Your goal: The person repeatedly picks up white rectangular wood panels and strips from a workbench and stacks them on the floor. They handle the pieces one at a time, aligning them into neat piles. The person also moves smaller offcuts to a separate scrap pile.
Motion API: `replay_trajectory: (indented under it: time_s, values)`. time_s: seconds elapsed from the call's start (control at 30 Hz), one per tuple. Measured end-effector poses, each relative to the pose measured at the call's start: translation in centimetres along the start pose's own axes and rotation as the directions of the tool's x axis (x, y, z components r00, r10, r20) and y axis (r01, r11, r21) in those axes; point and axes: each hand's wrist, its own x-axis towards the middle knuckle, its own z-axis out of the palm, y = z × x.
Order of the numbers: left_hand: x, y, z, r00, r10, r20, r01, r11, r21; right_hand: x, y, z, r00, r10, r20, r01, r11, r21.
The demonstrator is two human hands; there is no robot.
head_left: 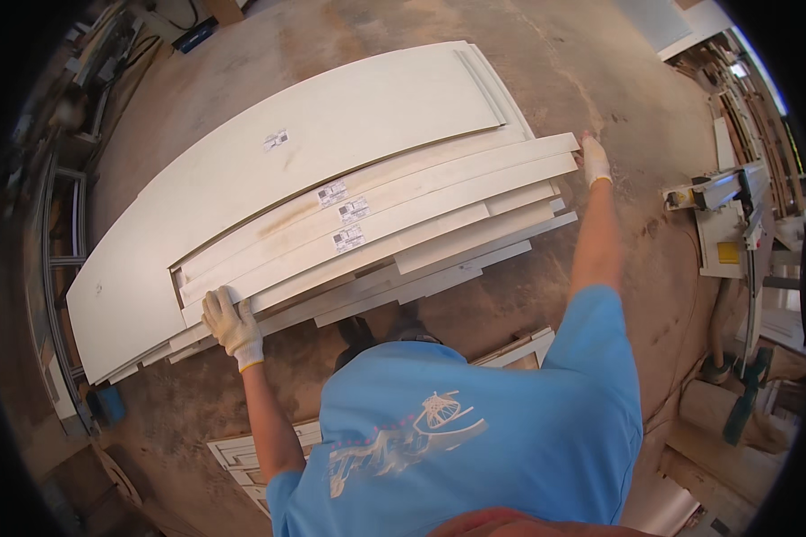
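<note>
A stack of white boards (358, 107) lies in front of me, wide panels at the far side and long narrow strips at the near side. My left hand (233, 327), in a pale work glove, holds the left end of the nearest top strip (457, 197), its fingers over the upper face. At the strip's right end, my gloved right hand (595, 161) curls around the corner; its fingertips are partly hidden. Printed labels (353, 210) are stuck on several boards. Under the strips, more white boards (475, 237) jut out unevenly toward me.
White frame-like pieces (264, 452) rest low on the brown floor (546, 295) near my body. To the right are a metal rail machine (716, 190) and a thick hose (721, 331). Metal-framed racking (67, 215) lines the left, with a blue container (107, 404) near its foot.
</note>
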Motion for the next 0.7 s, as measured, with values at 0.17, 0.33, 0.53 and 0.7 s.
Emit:
replay_trajectory:
  time_s: [0.17,0.33,0.53,0.7]
  values:
    - [-0.6,-0.8,0.3,0.993,-0.049,0.107,0.049,0.999,0.009,3.4,4.6,0.8,0.944,-0.110,0.312,0.044,0.976,0.211]
    - [-0.5,0.1,0.0,0.995,-0.090,0.045,0.092,0.995,-0.040,5.5,4.9,0.5,0.929,-0.111,0.353,0.073,0.990,0.120]
    - [-0.3,0.3,-1.0,0.994,-0.073,0.078,0.076,0.997,-0.034,4.7,3.7,-0.5,0.866,-0.086,0.492,-0.006,0.983,0.182]
    - [-0.3,-0.2,-0.4,0.999,-0.034,0.015,0.034,0.999,-0.014,-0.3,-3.7,0.8,0.871,-0.359,0.334,0.483,0.505,-0.716]
